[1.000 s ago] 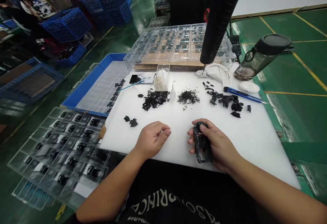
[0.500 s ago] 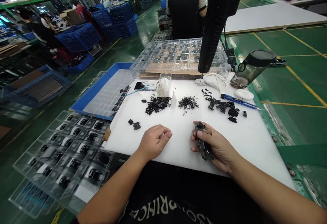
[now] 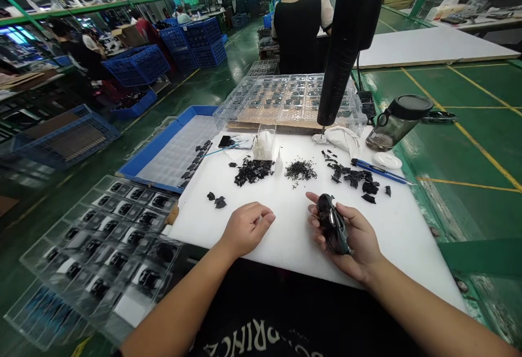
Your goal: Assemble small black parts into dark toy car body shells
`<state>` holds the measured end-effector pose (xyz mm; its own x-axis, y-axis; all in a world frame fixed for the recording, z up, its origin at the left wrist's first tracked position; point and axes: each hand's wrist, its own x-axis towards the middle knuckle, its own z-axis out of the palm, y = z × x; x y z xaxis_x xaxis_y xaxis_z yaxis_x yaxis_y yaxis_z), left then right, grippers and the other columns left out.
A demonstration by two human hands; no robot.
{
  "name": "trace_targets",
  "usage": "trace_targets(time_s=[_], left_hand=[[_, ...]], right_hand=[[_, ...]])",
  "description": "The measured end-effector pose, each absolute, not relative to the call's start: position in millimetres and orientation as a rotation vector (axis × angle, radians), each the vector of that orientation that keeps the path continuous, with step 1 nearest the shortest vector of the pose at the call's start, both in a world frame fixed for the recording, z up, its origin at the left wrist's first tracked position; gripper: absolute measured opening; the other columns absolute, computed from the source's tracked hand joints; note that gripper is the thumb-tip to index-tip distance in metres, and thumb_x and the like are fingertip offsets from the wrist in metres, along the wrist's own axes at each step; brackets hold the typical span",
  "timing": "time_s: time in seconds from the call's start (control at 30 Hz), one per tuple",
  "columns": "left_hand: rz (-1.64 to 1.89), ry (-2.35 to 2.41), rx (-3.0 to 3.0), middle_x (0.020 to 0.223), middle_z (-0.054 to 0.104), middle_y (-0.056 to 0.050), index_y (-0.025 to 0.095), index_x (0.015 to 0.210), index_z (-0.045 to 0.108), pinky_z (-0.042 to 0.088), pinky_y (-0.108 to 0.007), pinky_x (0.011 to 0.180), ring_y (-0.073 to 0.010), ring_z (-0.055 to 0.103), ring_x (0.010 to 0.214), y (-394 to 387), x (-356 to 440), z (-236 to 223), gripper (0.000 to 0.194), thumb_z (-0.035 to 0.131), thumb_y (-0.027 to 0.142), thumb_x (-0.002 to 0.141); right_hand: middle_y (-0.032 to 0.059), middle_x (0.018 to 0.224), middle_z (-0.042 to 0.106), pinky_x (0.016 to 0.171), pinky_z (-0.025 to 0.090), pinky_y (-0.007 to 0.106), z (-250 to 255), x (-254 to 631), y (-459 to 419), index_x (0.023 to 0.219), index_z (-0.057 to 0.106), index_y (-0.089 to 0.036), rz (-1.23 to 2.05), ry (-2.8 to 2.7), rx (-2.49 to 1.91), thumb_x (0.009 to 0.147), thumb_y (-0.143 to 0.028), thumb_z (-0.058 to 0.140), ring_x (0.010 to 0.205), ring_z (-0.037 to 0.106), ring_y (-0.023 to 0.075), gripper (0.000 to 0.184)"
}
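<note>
Worktop: smooth white flat slab (image 3: pixel 287 237), spread out beyond and between both sets of fingers.
Side tray: big clear plastic gridded tray (image 3: pixel 55 236), glossy black pieces in its cells, off to the outer side of the left fingers.
Far tray: clear plastic compartment tray (image 3: pixel 253 115), dark pieces in its pockets, straight ahead and well beyond both hands' fingers.
Blue tray: shallow blue plastic tray with a pale floor (image 3: pixel 173 156), ahead and left of the left fingers.
Driver: black cylindrical power driver with a thin metal bit (image 3: pixel 336 85), pointing down, well beyond the right fingers.
Bottle: smoky see-through bottle with a black lid (image 3: pixel 393 126), ahead and right of the right fingers.
Right hand: and here's the grip! The right hand (image 3: pixel 361 243) has fingers and thumb around the shell.
Left hand: the left hand (image 3: pixel 248 228) keeps well apart from the shell, fingers curled narrow, thumb near forefinger; anything tiny between them, can't tell.
Shell: glossy black curved plastic shell (image 3: pixel 338 232), tilted, right there inside the right fingers.
Knife: slim blue pen-like tool (image 3: pixel 381 171), ahead and right of the right fingers.
Heap: flat jagged black pieces (image 3: pixel 253 171), ahead of the left fingers.
Specks: tiny black screw-like bits (image 3: pixel 300 170), ahead, between both hands' fingers.
</note>
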<state>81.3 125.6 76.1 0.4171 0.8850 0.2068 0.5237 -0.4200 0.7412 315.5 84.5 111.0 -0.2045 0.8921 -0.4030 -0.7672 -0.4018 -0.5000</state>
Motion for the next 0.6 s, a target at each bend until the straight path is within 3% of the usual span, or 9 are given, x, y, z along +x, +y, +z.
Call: trace_targets(time_s=[0.2, 0.4, 0.6], left_hand=[[0.805, 1.19, 2.1, 0.077, 0.065, -0.002, 0.019, 0.089, 0.068, 0.042, -0.028, 0.065, -0.014, 0.056, 0.069, 124, 82, 76, 0.029, 0.049, 0.04, 0.095], [0.795, 1.184, 2.115, 0.079, 0.066, -0.003, 0.02, 0.091, 0.069, 0.042, -0.029, 0.067, -0.0147, 0.057, 0.071, 125, 81, 73, 0.027, 0.05, 0.039, 0.095], [0.8, 1.177, 2.122, 0.078, 0.064, -0.002, 0.02, 0.09, 0.068, 0.042, -0.029, 0.066, -0.0145, 0.056, 0.071, 124, 80, 73, 0.025, 0.051, 0.037, 0.094]], right_hand=[[0.008, 0.089, 0.06, 0.05, 0.049, 0.026, 111, 316, 83, 0.128, 0.059, -0.007, 1.913, -0.237, -0.712, 0.089, -0.036, 0.053, 0.066, 0.051, 0.017, 0.05], [0.0101, 0.095, 0.062, 0.038, 0.039, 0.018, 104, 316, 81, 0.114, 0.065, -0.011, 1.938, -0.25, -0.627, 0.094, -0.046, 0.05, 0.062, 0.05, 0.0139, 0.043], [0.0057, 0.091, 0.059, 0.05, 0.049, 0.021, 103, 315, 78, 0.115, 0.064, -0.013, 1.95, -0.214, -0.602, 0.092, -0.046, 0.057, 0.068, 0.052, 0.0138, 0.041]])
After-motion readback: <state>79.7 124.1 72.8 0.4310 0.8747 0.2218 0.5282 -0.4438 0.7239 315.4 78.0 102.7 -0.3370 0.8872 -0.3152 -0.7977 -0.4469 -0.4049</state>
